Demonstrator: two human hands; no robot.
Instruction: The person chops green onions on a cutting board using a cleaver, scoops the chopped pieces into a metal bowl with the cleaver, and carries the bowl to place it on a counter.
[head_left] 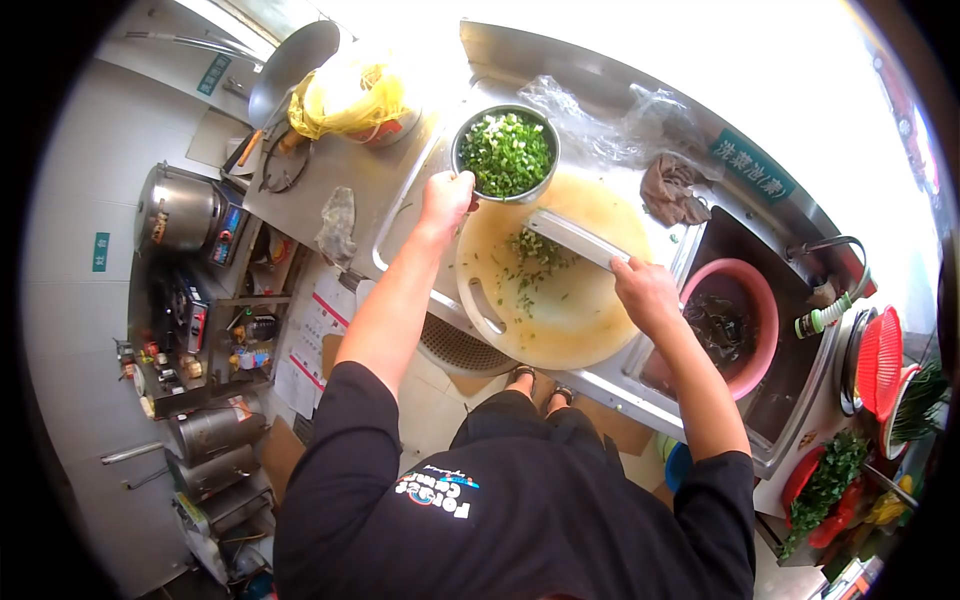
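My left hand [447,205] is closed on the near left rim of a round metal bowl [462,150]. Chopped scallions [507,154] fill much of this bowl, which is at the far edge of a round cutting board [590,325]. In my right hand [643,292] is a cleaver [574,236], its broad blade tilted low over the board and pointing left. Beside the blade lies a small heap of cut scallions [540,252], with loose bits scattered nearer to me. The blade hides part of the heap.
Right of the board, a sink [800,310] holds a pink basin [768,310]. Clear plastic bags [600,125] and a brown cloth [675,190] lie behind the board. A yellow bag [355,95] and a wok [295,75] stand back left. Red baskets [880,365] are far right.
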